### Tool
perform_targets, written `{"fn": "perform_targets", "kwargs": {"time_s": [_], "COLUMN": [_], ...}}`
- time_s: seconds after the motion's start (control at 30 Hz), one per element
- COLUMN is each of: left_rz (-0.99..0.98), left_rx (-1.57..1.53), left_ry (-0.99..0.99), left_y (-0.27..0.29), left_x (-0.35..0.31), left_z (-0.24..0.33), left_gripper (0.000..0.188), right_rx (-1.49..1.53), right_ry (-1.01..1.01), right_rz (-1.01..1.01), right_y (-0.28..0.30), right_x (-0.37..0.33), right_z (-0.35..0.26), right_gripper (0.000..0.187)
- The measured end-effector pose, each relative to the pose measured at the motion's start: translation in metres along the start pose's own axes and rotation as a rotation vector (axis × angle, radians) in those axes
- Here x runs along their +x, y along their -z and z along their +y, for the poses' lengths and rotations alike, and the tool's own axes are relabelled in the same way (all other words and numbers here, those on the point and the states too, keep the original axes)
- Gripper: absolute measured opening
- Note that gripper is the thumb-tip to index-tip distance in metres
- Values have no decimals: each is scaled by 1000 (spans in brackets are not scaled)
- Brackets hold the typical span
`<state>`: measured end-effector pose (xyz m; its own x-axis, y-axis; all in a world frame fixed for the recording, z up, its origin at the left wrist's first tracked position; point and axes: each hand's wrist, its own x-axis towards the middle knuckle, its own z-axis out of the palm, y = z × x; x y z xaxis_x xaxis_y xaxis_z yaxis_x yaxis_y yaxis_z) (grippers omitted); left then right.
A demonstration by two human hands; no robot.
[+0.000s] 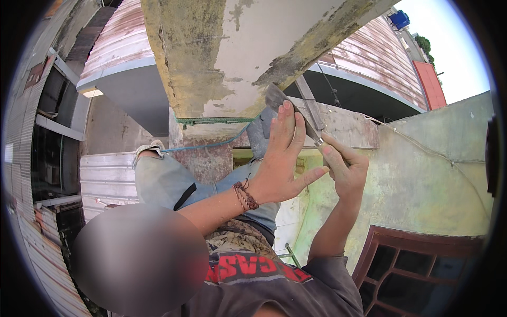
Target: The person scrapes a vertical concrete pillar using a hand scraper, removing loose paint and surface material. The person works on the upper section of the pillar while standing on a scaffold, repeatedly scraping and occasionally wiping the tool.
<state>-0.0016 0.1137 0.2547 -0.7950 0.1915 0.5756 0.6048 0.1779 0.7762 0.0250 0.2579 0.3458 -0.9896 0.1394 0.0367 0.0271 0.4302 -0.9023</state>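
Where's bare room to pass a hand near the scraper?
Free: the pale middle of the concrete beam, between its stained side bands and above the green cord in the picture; can't tell if it's level. Crowded: its lower right corner, where the scraper, left hand, right hand and wooden strip bunch up.

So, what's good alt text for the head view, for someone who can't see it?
A person's right hand holds a scraper at the edge of a patchy slab, left hand against the blade. Metal roofs lie beyond.
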Motion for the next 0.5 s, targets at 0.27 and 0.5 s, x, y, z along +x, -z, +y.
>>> {"fn": "perform_targets", "kwargs": {"time_s": [0.27, 0.5], "left_rz": [116, -113], "left_rx": [-19, 72], "left_ry": [28, 13], "left_y": [-1, 10], "left_x": [-3, 1], "left_z": [3, 3], "left_gripper": [100, 101], "right_rx": [15, 2], "right_ry": [43, -7], "right_rz": [-61, -11], "right_y": [-10, 8], "right_x": [8, -1], "right_z": [4, -4], "right_gripper": [27, 28]}}
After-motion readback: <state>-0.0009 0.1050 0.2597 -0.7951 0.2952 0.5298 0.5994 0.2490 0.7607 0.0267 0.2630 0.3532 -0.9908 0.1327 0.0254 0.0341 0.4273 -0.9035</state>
